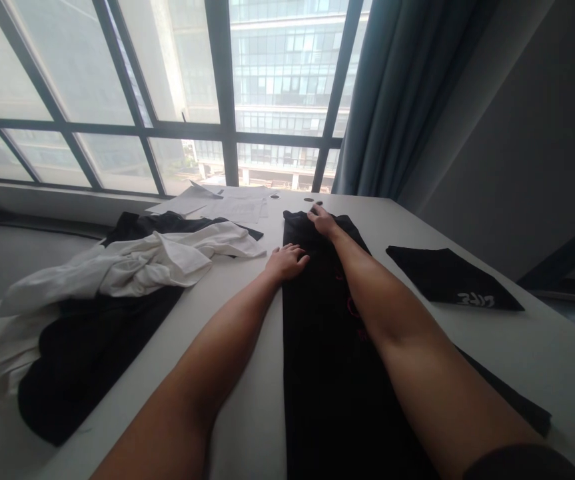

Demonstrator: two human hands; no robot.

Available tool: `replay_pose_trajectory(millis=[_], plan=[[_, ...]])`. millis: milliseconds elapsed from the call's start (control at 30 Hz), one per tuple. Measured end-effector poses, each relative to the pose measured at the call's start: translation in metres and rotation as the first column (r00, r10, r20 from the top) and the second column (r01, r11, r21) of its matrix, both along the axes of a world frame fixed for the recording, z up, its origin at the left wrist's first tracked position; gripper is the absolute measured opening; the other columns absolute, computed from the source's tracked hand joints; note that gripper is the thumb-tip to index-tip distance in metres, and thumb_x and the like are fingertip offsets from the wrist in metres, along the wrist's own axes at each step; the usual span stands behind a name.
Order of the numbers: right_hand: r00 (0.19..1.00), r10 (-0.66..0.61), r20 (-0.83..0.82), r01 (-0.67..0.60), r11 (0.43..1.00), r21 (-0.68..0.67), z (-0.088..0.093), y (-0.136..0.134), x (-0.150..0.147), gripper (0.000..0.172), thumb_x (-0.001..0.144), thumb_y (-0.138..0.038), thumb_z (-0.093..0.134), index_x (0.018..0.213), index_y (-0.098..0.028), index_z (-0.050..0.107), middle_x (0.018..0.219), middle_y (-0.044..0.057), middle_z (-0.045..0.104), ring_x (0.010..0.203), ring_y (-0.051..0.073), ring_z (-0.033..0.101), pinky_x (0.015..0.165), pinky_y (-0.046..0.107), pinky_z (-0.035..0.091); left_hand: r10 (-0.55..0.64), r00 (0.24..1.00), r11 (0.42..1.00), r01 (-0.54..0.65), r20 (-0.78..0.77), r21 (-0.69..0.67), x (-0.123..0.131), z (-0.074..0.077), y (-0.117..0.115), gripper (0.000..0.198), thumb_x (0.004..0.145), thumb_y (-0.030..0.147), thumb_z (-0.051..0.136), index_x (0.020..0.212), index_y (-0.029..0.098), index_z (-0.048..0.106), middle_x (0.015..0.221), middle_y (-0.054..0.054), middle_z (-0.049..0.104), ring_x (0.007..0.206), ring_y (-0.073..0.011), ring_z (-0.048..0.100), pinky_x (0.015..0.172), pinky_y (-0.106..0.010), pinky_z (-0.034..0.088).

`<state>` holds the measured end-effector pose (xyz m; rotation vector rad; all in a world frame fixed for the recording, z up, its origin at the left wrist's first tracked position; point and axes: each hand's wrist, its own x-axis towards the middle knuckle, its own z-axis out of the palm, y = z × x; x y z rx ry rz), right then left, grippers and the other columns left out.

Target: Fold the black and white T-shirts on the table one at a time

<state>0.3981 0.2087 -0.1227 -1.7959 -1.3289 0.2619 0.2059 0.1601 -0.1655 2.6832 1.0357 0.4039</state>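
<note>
A black T-shirt (317,373) with red print lies lengthwise on the white table (247,407) in front of me, its left edge nearly straight. My left hand (287,262) rests on that edge near the far end, fingers stretched out over the fabric. Farther off, my right hand (323,221) is at the far end of the shirt, with its fingers closed on the cloth there. My right forearm crosses above the shirt and hides part of the print. Dark cloth (507,393) shows beyond that arm at the lower right.
On the right lies a folded black garment (437,273) with white lettering. A loose heap of white cloth (167,260) and black cloth (102,333) covers the left side. Paper sheets (232,203) lie at the back, before the window and a grey-blue curtain (382,120).
</note>
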Motion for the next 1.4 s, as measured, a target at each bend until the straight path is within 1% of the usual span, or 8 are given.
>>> replay_pose_trajectory(millis=[167,267,467,667,933,1133,1300,1400], plan=[[0.952,0.247,0.182,-0.239,0.969,-0.062,0.021,-0.01,-0.012,0.051,0.093,-0.028,0.053,0.143,-0.016,0.055,0.15,0.009,0.05,0.139,0.022,0.046,0.116,0.034,0.034,-0.01,1.0,1.0,0.01,0.024,-0.009,0.0,-0.002,0.002,0.048,0.102,0.05,0.036,0.136,0.026,0.059,0.156,-0.005,0.044,0.148,-0.0262,0.032,0.121,-0.051,0.022],[0.934,0.176,0.311,-0.097,0.962,-0.255,0.028,-0.042,0.004,0.04,0.093,-0.029,0.055,0.129,-0.016,0.068,0.134,0.009,0.065,0.125,0.023,0.058,0.108,0.031,0.042,-0.008,0.998,1.0,0.009,0.058,-0.01,0.0,-0.003,0.002,0.045,0.101,0.048,0.039,0.133,0.026,0.062,0.154,-0.005,0.047,0.146,-0.0264,0.035,0.12,-0.051,0.024],[0.848,0.246,0.469,0.072,0.824,-0.562,0.035,-0.146,0.034,0.036,0.086,-0.041,0.069,0.113,-0.017,0.076,0.114,0.01,0.073,0.106,0.027,0.068,0.095,0.031,0.05,0.041,0.988,0.991,-0.06,0.151,0.12,-0.005,0.002,-0.008,0.036,0.099,0.037,0.044,0.106,0.021,0.075,0.124,-0.008,0.068,0.121,-0.0272,0.058,0.106,-0.041,0.044],[0.939,0.23,0.254,0.078,0.578,-0.812,0.037,-0.243,0.031,0.063,0.079,-0.056,0.075,0.122,-0.011,0.066,0.108,0.016,0.071,0.094,0.027,0.07,0.079,0.035,0.057,0.011,0.988,0.991,-0.031,0.153,0.128,-0.02,0.002,-0.028,0.032,0.095,0.034,0.05,0.108,0.022,0.076,0.122,-0.007,0.068,0.118,-0.0273,0.058,0.103,-0.039,0.047],[0.989,0.145,0.003,-0.063,0.445,-0.893,0.064,-0.29,0.005,0.058,0.066,-0.042,0.087,0.111,-0.011,0.067,0.107,0.015,0.07,0.093,0.028,0.07,0.071,0.035,0.06,-0.172,0.974,0.985,0.165,0.148,0.054,-0.053,-0.001,-0.083,0.036,0.09,0.038,0.059,0.12,0.023,0.072,0.137,-0.005,0.062,0.128,-0.0248,0.055,0.112,-0.037,0.041],[0.94,0.332,-0.082,-0.252,0.508,-0.824,0.087,-0.286,-0.055,0.037,0.074,-0.042,0.081,0.095,-0.015,0.068,0.089,0.007,0.068,0.081,0.021,0.067,0.062,0.027,0.055,-0.092,0.924,0.987,0.135,0.372,-0.09,-0.064,0.002,-0.095,0.035,0.095,0.045,0.051,0.104,0.023,0.076,0.11,-0.004,0.075,0.106,-0.0229,0.067,0.1,-0.034,0.05],[0.937,0.344,-0.058,-0.285,0.657,-0.699,0.075,-0.279,-0.11,0.028,0.084,-0.038,0.072,0.102,-0.017,0.065,0.097,0.006,0.067,0.083,0.018,0.066,0.057,0.021,0.051,-0.067,0.872,0.956,0.196,0.485,-0.22,-0.066,0.003,-0.093,0.052,0.096,0.059,0.043,0.106,0.018,0.074,0.082,-0.004,0.075,0.081,-0.0205,0.069,0.081,-0.031,0.053],[0.932,0.361,-0.023,-0.279,0.678,-0.68,0.064,-0.287,-0.132,0.047,0.082,-0.034,0.074,0.124,-0.018,0.059,0.113,0.01,0.066,0.088,0.02,0.068,0.056,0.021,0.053,-0.139,0.854,0.934,0.281,0.502,-0.22,-0.067,0.001,-0.096,0.056,0.095,0.059,0.044,0.124,0.016,0.068,0.08,-0.003,0.073,0.077,-0.019,0.067,0.077,-0.03,0.051]])
